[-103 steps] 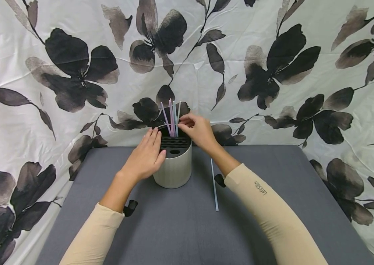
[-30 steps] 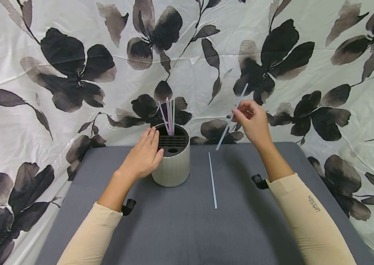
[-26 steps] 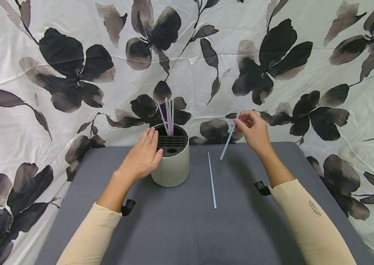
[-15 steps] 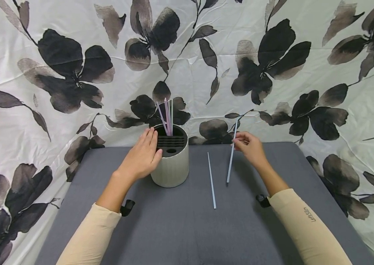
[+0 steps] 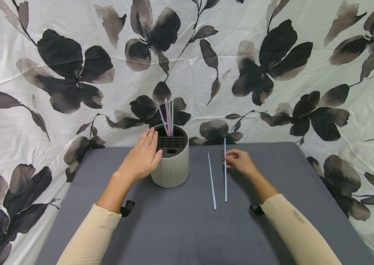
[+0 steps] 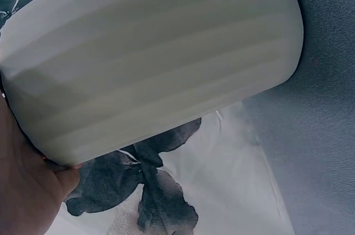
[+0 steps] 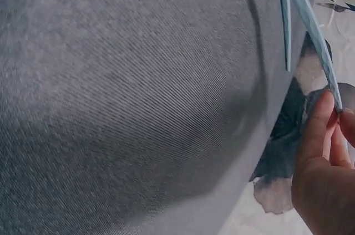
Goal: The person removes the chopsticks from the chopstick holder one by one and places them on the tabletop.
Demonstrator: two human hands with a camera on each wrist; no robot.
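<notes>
Blue straw (image 5: 225,186) stays just above the grey tabletop (image 5: 180,232) in my fingers, at three o'clock from the pot (image 5: 171,173); the table's far edge runs close by at twelve, and grey surface stretches toward six between my tan sleeves (image 5: 89,237). At the pot's nine o'clock, my left hand (image 5: 140,156) rests against the rim, fingers straight and together, thumb apart. That pot is a pale, ribbed cylinder with a dark slotted top; thin pink, purple and greenish straws (image 5: 168,119) rise from its back opening. Between three and four o'clock from it, a loose straw (image 5: 211,181) lies on the table. Farthest right, my right hand (image 5: 240,162) pinches the slim, pale held one partway along. Flowered white cloth (image 5: 200,94) hangs at twelve.
</notes>
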